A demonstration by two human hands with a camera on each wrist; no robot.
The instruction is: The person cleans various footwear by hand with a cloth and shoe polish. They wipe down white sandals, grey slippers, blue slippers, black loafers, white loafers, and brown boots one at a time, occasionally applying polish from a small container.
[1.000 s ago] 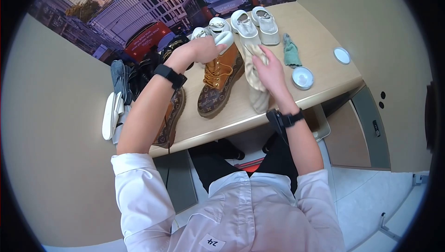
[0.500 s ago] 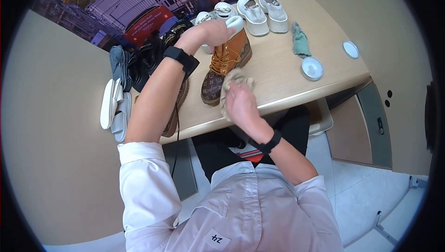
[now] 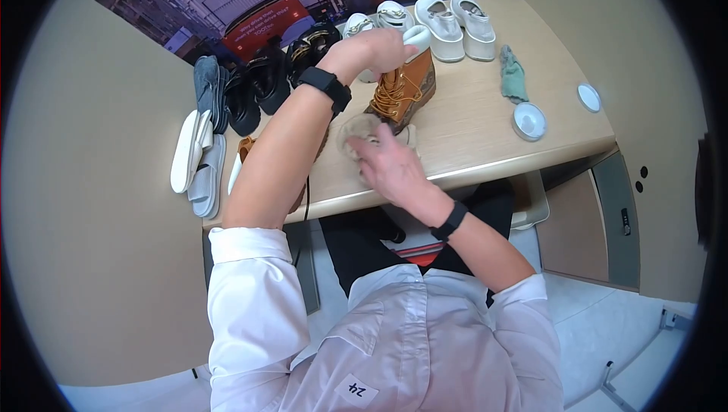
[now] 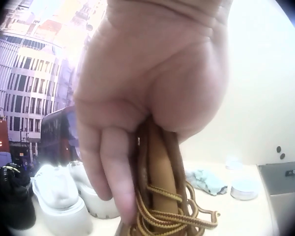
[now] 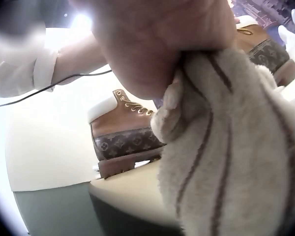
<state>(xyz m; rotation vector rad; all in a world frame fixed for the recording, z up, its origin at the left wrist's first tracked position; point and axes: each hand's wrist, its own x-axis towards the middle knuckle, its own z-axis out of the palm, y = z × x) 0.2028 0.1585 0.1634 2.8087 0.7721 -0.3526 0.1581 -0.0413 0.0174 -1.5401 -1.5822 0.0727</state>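
Observation:
My left hand (image 3: 378, 54) grips the white-lined collar of a brown lace-up boot (image 3: 417, 78) with a monogram lower part. In the left wrist view, its fingers lie along one side of the boot's tan upper (image 4: 162, 172), beside the striped laces (image 4: 162, 216). My right hand (image 3: 394, 171) holds a beige, brown-striped cloth (image 5: 221, 157), bunched in the fingers and hanging loose below. In the head view the cloth overlaps the boot's toe, which is mostly hidden. The matching boot (image 5: 125, 132) stands left of it, largely hidden behind my left forearm in the head view.
Behind the boot stand white shoes (image 3: 442, 34). To the right are a green cloth (image 3: 513, 80), an open round tin (image 3: 528, 122) and a white lid (image 3: 589, 98). Black shoes (image 3: 267, 82), dark grey slippers (image 3: 206, 87) and white slippers (image 3: 184, 156) line the left side.
My right hand has brought the cloth from the boot's right side to its toe, then farther left across it. My left hand keeps its grip on the collar. The head view has shifted.

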